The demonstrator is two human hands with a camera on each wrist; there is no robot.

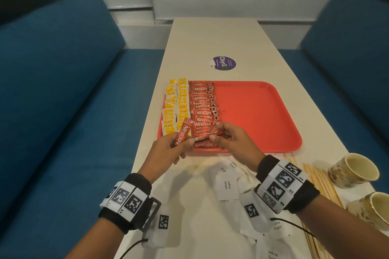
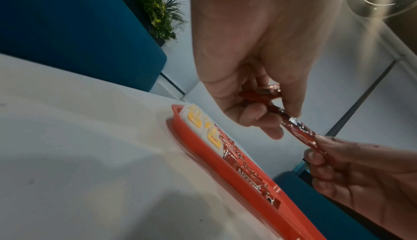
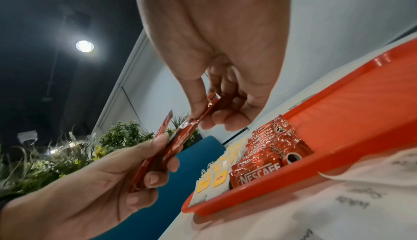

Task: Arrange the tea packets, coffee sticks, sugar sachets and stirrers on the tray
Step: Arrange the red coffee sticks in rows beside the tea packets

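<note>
Your left hand [image 1: 168, 149] and right hand [image 1: 229, 141] each pinch a coffee stick [image 1: 182, 133] above the tray [image 1: 263, 115].

Lay yours flat, label up, at the near end of the coffee row [image 1: 204, 109], beside the tea packets [image 1: 175, 105]; sugar sachets [image 1: 226, 185] wait nearby.

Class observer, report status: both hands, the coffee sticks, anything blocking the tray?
Left hand grips coffee sticks; right hand pinches one stick from them. Coffee row beside tea packets on tray. Sugar sachets, stirrers on table. Nothing blocking.
</note>
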